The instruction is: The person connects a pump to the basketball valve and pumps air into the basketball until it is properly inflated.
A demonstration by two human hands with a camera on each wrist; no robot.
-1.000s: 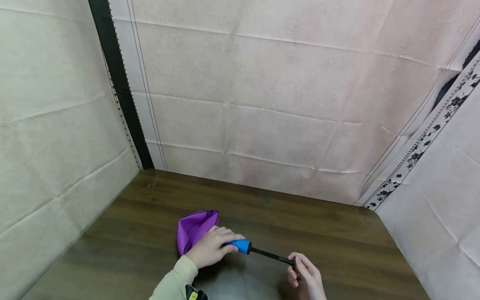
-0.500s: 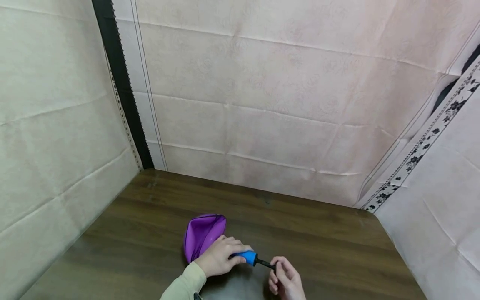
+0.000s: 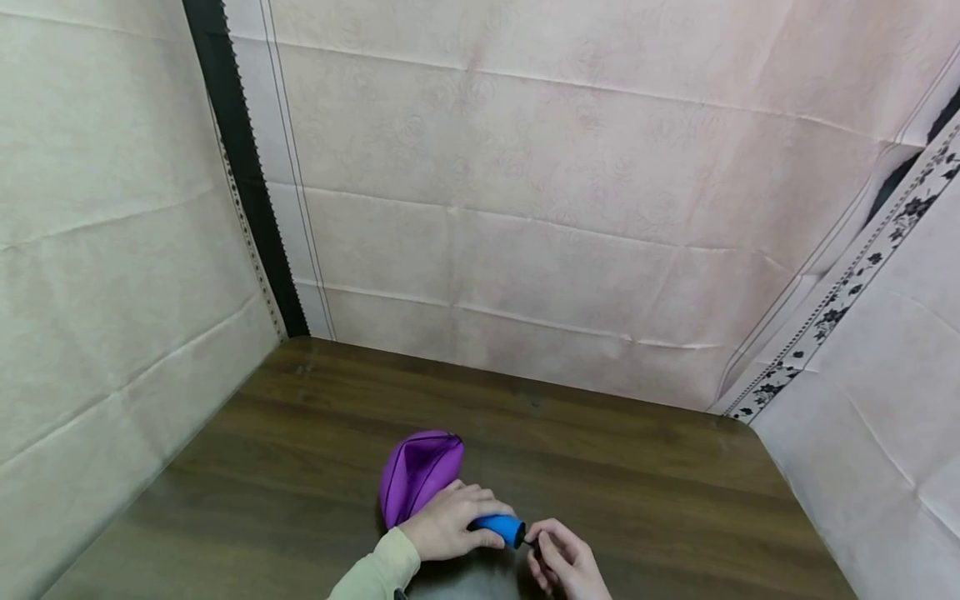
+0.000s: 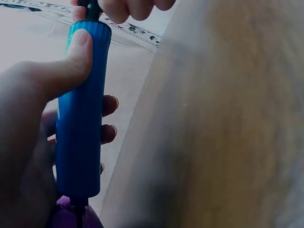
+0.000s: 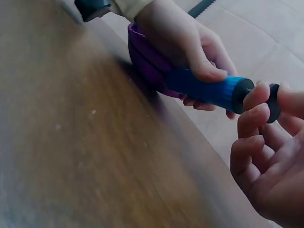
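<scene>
My left hand (image 3: 450, 527) grips the blue barrel of a hand pump (image 3: 499, 527), with the thumb along its side near the collar. At the barrel's other end, a thin black stem meets a purple, caved-in ball (image 3: 418, 477) with black seams, seen at the bottom of the left wrist view. My right hand (image 3: 567, 560) pinches the black plunger knob (image 5: 273, 103) between thumb and fingers. Only a very short piece of rod shows between knob and barrel. The left hand covers part of the ball.
A dark brown wooden table (image 3: 337, 400) lies beneath the hands. Pale creased cloth (image 3: 487, 208) hangs behind it and along both sides. A black strip (image 3: 247, 167) runs down the left corner, and a floral border (image 3: 840, 300) down the right.
The plunger rod has slid into the barrel as my right hand moved left toward it. My left hand, the pump and the ball have shifted slightly right and nearer.
</scene>
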